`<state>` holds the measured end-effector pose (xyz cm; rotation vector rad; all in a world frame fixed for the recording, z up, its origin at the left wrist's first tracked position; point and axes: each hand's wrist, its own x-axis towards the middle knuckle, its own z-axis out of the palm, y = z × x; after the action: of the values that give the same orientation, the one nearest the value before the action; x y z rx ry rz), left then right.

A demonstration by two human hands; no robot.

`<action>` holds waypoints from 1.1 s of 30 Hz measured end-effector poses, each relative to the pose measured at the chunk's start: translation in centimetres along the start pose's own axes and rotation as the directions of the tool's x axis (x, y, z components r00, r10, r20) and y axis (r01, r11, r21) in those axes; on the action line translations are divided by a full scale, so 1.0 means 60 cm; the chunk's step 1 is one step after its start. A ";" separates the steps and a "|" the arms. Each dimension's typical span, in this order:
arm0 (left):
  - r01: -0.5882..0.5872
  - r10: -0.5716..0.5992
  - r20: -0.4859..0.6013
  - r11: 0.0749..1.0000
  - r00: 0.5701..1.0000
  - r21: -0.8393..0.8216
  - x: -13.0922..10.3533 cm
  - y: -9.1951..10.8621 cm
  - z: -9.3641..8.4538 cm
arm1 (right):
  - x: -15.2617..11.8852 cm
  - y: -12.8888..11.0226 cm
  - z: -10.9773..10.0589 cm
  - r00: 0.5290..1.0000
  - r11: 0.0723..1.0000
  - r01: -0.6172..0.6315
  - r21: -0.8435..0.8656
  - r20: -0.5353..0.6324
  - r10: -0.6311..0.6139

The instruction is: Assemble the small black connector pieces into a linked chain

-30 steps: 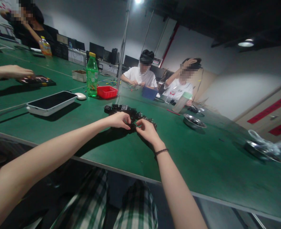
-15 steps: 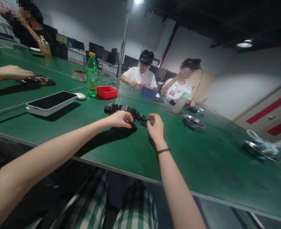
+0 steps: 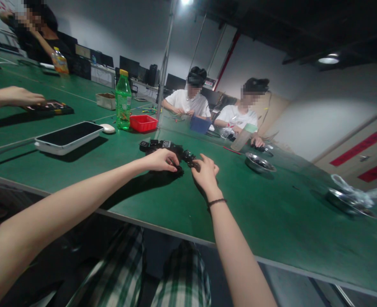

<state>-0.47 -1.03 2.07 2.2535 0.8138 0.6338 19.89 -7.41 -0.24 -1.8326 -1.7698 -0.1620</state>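
Note:
A black jointed device made of several block-like parts [image 3: 166, 145] lies on the green table [image 3: 163, 200], in front of me. My left hand [image 3: 163, 160] is closed on the near part of this black device, its fingers curled over it. At the device's right end, my right hand [image 3: 206, 169] pinches a small black segment between thumb and forefinger, the other fingers loosely bent. A dark band circles my right wrist. The fingers hide some of the device's near side.
Left of the device are a white-framed phone-like device [image 3: 68, 137], a white mouse [image 3: 108, 128], a green bottle [image 3: 123, 102] and a red tray [image 3: 143, 123]. Metal bowls [image 3: 260, 163] stand to the right. Another person's hand [image 3: 17, 97] is at far left; two people sit across.
My right hand has shifted slightly left and down, its fingers lower over the segment. My left hand has barely moved. Across the table, one person's raised hand has come down.

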 end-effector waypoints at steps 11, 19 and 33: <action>-0.014 0.013 0.025 0.999 1.000 0.044 -0.001 0.002 0.000 | 0.000 -0.004 0.000 1.000 0.999 -0.010 -0.033 -0.001 0.010; 0.007 -0.007 0.019 1.000 1.000 -0.013 0.000 -0.001 0.004 | 0.002 -0.005 0.000 1.000 1.000 -0.001 -0.006 -0.008 0.001; 0.016 -0.024 0.083 0.996 0.996 0.091 -0.004 0.004 0.003 | 0.000 -0.002 0.006 1.000 0.999 0.015 -0.041 0.025 -0.014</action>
<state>-0.43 -1.40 2.08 2.3334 0.8369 0.4982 19.69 -7.23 -0.47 -1.8588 -1.8096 -0.1829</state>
